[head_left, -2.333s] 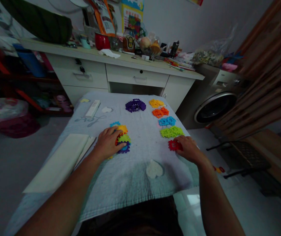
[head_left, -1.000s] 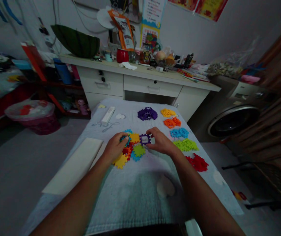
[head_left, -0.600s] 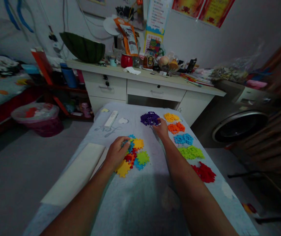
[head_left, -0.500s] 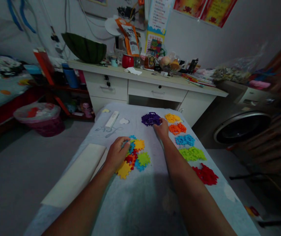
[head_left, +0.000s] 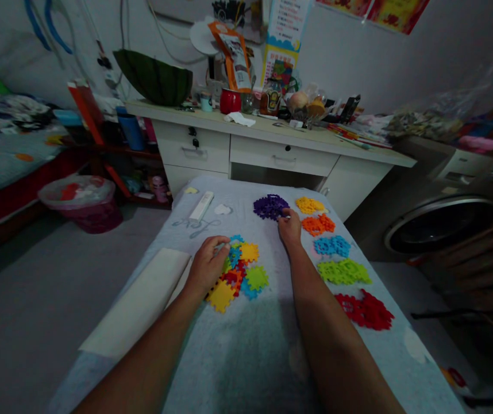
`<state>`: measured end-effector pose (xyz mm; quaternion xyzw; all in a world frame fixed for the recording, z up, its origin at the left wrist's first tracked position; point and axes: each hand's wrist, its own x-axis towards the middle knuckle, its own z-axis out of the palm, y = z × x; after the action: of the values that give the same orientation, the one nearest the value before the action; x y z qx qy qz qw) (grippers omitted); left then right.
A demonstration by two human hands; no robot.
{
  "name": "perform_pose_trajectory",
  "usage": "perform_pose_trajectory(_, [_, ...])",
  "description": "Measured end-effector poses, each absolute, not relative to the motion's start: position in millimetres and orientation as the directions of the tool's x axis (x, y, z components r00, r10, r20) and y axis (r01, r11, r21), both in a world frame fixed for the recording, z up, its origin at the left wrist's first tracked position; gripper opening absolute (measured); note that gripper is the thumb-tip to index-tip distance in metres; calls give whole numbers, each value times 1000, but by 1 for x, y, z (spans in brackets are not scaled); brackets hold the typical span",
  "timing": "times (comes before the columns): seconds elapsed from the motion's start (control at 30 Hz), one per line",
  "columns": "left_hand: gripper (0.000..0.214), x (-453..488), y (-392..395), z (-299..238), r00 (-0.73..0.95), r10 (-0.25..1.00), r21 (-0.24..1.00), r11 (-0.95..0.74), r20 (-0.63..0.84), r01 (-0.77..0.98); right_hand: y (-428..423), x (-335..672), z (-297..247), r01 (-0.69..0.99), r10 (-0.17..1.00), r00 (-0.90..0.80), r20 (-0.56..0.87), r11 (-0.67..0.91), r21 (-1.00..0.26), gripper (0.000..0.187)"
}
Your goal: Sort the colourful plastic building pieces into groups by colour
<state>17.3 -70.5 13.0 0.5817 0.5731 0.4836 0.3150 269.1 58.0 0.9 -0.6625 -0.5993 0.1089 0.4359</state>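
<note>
The right hand (head_left: 290,226) reaches to the near right edge of the purple pile (head_left: 268,207) at the far side of the cloth-covered bench (head_left: 242,345), its fingertips meeting the toothed plastic pieces with thumb and fingers drawn in narrowly; I cannot tell whether a piece is pinched between them. The left hand (head_left: 209,264) lies curled at the left side of the mixed cluster (head_left: 233,280), thumb and fingers close together (a bit of blue shows right by the fingertips), though whether it grips anything I cannot tell. That cluster holds blue, green, red, orange and yellow pieces, some overlapping, with a yellow square piece (head_left: 221,295) nearest the person. Along the right side of the bench, from far to near, run the yellow pile (head_left: 309,204), orange pile (head_left: 318,224), blue pile (head_left: 331,246), green pile (head_left: 343,272) and red pile (head_left: 369,311). To the left lie a slim white box (head_left: 201,207) and, nearer, a flat cream sheet (head_left: 143,305).
</note>
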Motion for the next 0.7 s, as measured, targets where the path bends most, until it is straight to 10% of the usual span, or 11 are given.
perform_pose_trajectory(0.2, [34,15,-68,17,-119,991,987,-45,64,152,45,258,32,666,960,-9,281,215,-714,24])
perform_pose_trajectory(0.37, [39,13,-68,22,-152,988,1000,-9,14,28,28,238,61,706,837,-529,-142,342,-620,15])
perform_pose_trajectory(0.7, [40,14,-67,18,-140,990,996,7,-19,-89,15,224,74,799,792,-527,-308,338,-497,13])
